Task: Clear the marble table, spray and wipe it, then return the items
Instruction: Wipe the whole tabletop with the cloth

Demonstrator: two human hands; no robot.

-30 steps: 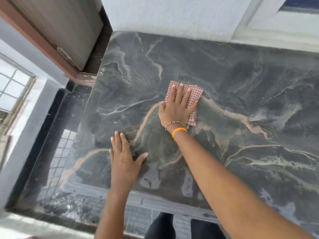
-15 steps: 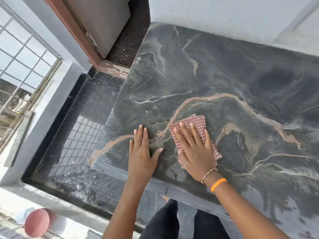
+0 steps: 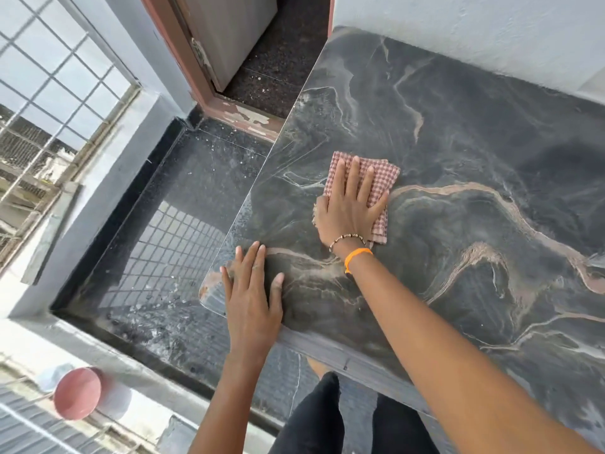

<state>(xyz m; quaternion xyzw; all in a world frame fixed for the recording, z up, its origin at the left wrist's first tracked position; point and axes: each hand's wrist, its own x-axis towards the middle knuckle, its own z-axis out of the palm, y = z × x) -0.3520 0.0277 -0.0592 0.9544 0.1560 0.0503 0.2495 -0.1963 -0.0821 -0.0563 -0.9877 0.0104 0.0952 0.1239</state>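
Note:
A dark marble table (image 3: pixel 474 152) with pale and pinkish veins fills the right of the view; nothing stands on the part I can see. A folded red-and-white checked cloth (image 3: pixel 381 178) lies flat on it near the left edge. My right hand (image 3: pixel 348 211) presses down on the cloth, fingers spread and pointing away from me; bead and orange bands circle the wrist. My left hand (image 3: pixel 253 296) rests flat and empty on the table's near left corner.
A dark glossy floor (image 3: pixel 183 231) lies left of the table, bounded by a low grey ledge (image 3: pixel 91 204). A brown door frame (image 3: pixel 196 73) stands at the top. A window grille (image 3: pixel 49 77) is far left. A pink bowl (image 3: pixel 77 393) sits lower left. White wall behind.
My right hand slid the cloth from the table's middle toward the near edge, then back out toward the left edge. My left hand stayed flat near the front edge. The view swung left.

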